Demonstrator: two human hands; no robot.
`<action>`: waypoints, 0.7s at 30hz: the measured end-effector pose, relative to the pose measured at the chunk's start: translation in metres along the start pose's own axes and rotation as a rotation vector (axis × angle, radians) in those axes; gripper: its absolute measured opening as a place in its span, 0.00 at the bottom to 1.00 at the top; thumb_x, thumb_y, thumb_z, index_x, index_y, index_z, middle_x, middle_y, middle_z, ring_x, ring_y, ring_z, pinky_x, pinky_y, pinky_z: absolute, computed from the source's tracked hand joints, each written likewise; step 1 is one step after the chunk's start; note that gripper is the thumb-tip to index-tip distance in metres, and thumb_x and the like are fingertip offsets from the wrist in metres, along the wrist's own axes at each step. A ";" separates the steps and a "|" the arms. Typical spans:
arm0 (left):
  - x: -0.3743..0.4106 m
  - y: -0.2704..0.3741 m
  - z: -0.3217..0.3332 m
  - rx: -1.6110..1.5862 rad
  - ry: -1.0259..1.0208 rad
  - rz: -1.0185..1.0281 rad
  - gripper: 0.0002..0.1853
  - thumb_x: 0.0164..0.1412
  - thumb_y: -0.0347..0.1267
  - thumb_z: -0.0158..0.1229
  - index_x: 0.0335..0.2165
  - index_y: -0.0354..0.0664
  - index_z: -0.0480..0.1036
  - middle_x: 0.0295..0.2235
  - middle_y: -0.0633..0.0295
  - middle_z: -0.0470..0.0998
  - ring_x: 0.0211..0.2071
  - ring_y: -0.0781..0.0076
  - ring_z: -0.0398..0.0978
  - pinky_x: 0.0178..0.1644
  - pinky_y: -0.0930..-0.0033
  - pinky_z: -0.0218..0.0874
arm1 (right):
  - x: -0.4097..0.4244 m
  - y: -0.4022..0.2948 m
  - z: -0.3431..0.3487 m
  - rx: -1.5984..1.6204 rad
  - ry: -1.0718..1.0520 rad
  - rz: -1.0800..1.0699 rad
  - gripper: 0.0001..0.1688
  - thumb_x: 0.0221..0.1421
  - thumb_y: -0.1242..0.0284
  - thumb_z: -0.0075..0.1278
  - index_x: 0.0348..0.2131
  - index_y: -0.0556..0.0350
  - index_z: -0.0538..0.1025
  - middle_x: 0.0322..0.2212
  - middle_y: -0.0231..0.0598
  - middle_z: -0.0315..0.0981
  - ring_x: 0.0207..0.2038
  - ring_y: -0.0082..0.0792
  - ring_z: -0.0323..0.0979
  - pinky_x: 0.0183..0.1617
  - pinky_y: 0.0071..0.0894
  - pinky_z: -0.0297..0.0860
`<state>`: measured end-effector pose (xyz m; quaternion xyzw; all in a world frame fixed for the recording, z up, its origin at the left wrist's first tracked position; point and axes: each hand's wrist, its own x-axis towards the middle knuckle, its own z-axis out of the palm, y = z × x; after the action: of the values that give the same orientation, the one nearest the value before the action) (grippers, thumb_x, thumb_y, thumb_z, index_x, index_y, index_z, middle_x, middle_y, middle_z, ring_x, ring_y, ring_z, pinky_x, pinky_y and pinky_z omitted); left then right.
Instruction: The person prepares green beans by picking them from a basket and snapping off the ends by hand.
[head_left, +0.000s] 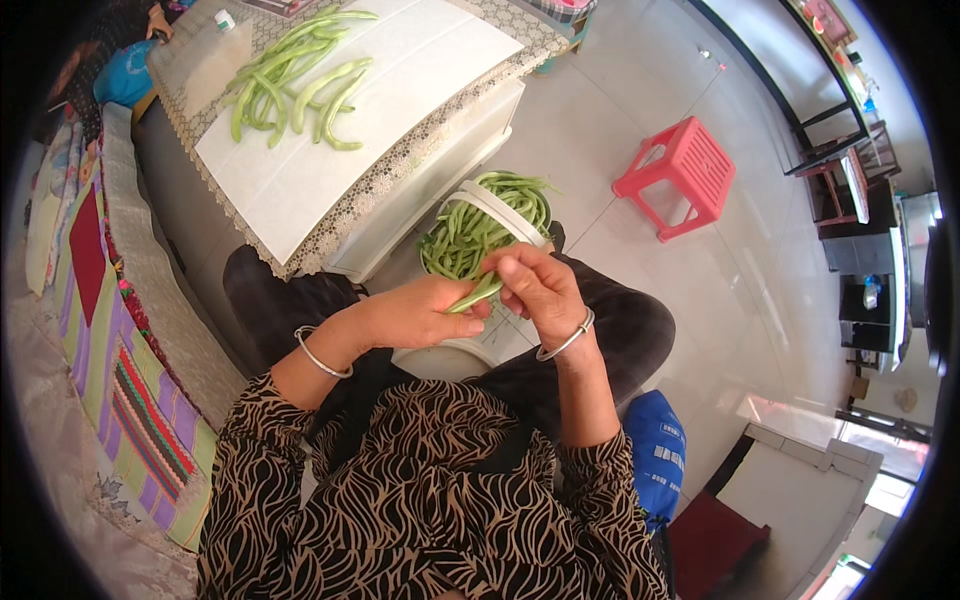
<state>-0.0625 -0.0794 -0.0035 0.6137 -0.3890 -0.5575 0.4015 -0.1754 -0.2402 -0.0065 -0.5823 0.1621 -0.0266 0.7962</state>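
Note:
Between my two hands is a green bean (477, 295). My left hand (420, 309) grips its lower part, thumb alongside. The fingers of my right hand (536, 289) are pinched at the bean's upper end; the fingertips partly hide what they hold. Just beyond them stands a basket (504, 212) with a broad white handle, heaped with green beans (465, 236). The rim of a pale round container (442, 351) shows below my hands, between my legs; its inside is mostly hidden. More long green beans (281, 82) lie loosely piled on a white sheet (405, 82) on the table.
A lace-edged cloth (390, 169) covers the table at the upper left. A red plastic stool (686, 169) stands on the tiled floor to the right. A blue bag (656, 450) is by my right side, a long sofa (142, 322) at left. Another person's hand (159, 22) shows at the upper left.

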 end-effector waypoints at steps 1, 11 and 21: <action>0.001 0.001 0.002 0.071 0.006 0.046 0.18 0.57 0.37 0.51 0.43 0.36 0.67 0.34 0.61 0.73 0.26 0.79 0.68 0.33 0.78 0.61 | 0.001 0.006 -0.004 -0.008 -0.019 0.039 0.14 0.59 0.67 0.44 0.35 0.60 0.73 0.19 0.24 0.62 0.20 0.15 0.56 0.23 0.13 0.55; -0.008 -0.010 -0.005 -0.344 0.021 -0.066 0.17 0.59 0.35 0.50 0.40 0.32 0.71 0.29 0.60 0.76 0.28 0.79 0.70 0.33 0.79 0.62 | -0.003 0.014 0.000 0.148 -0.127 0.107 0.13 0.56 0.65 0.48 0.31 0.58 0.72 0.20 0.27 0.66 0.19 0.16 0.57 0.21 0.14 0.52; -0.010 -0.020 -0.008 -0.285 0.048 0.042 0.13 0.56 0.29 0.52 0.37 0.31 0.73 0.31 0.61 0.76 0.31 0.79 0.70 0.38 0.75 0.61 | -0.004 0.023 -0.008 0.053 -0.094 0.090 0.07 0.53 0.73 0.51 0.30 0.58 0.70 0.21 0.27 0.67 0.21 0.16 0.62 0.22 0.14 0.56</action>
<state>-0.0550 -0.0616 -0.0179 0.5553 -0.3091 -0.5837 0.5054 -0.1851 -0.2394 -0.0290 -0.5536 0.1499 0.0324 0.8186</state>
